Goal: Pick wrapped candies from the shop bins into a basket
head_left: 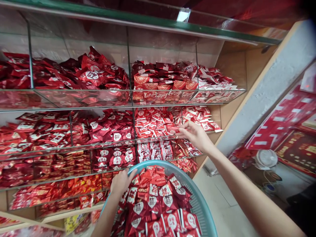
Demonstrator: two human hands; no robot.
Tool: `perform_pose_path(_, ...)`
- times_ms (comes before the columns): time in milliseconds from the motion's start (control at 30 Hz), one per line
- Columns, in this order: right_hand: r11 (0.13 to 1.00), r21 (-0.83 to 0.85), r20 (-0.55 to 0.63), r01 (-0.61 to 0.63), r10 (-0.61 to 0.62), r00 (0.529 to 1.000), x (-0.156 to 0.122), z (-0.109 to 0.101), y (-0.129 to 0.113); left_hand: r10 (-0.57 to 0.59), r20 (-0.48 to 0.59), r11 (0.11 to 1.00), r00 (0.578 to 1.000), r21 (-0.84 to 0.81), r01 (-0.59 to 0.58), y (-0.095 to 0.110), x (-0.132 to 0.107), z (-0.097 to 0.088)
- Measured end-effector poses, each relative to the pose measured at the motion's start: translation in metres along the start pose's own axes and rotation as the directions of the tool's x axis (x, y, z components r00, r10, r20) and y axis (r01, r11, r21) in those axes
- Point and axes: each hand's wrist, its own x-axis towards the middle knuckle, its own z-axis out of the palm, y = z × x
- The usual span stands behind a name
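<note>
A teal plastic basket [208,210], heaped with red and maroon wrapped candies [153,205], fills the lower middle of the view. My left hand [120,183] is closed over its far left rim, the thumb lying along the edge. Up at a middle shelf, my right hand [194,133] pinches a small red candy packet [172,129] between thumb and fingers. Just behind that packet lies a compartment of red-and-white candies [153,123]. My right fingertips are at the front of the shelf; whether they touch other packets I cannot tell.
Glass dividers [128,52] and a glass front ledge [98,98] split the shelves into bins of red packets. A thick glass shelf edge [138,24] crosses overhead. On the right are a wooden side panel [247,89], a grey wall and red printed bags [274,118].
</note>
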Motion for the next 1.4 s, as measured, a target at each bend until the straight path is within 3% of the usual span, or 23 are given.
perform_pose_path(67,0.997,0.018,0.020,0.073,-0.074,0.997,-0.017,0.006,0.003,0.004,-0.005,1.000,1.000,-0.013,-0.005,0.000,0.000,0.000)
perform_pose_path(300,0.943,-0.269,0.021,0.197,-0.199,0.980,-0.069,0.018,0.008,0.004,0.000,1.000,1.000,-0.024,-0.004,0.000,0.000,-0.001)
perform_pose_path(400,0.929,-0.301,0.033,0.217,-0.217,0.976,-0.080,0.020,0.010,0.002,-0.002,1.000,1.000,-0.026,-0.002,0.000,0.000,0.000)
perform_pose_path(500,0.962,-0.229,0.040,0.148,-0.143,0.989,-0.089,0.024,0.013,0.008,0.003,1.000,1.000,-0.017,-0.008,0.001,0.001,-0.001)
perform_pose_path(667,0.993,0.100,0.032,-0.061,0.058,0.998,-0.100,0.033,0.018,-0.003,0.014,1.000,1.000,-0.010,0.003,0.001,0.001,-0.002)
perform_pose_path(867,0.914,0.330,-0.040,-0.234,0.261,0.964,-0.111,0.044,0.027,-0.009,0.028,0.999,1.000,-0.030,0.010,0.002,-0.001,-0.002)
perform_pose_path(1033,0.790,0.544,-0.018,-0.282,0.347,0.938,-0.116,0.052,0.032,-0.021,0.040,0.999,0.999,-0.031,0.022,0.002,-0.001,-0.003)
perform_pose_path(1167,0.759,0.580,0.026,-0.296,0.346,0.938,-0.120,0.052,0.035,-0.003,0.037,1.000,0.999,-0.031,0.004,0.001,0.000,-0.003)
perform_pose_path(1400,0.790,0.474,0.170,-0.388,0.350,0.921,-0.128,0.051,0.039,0.004,0.034,1.000,0.999,-0.025,-0.003,0.002,0.000,-0.004)
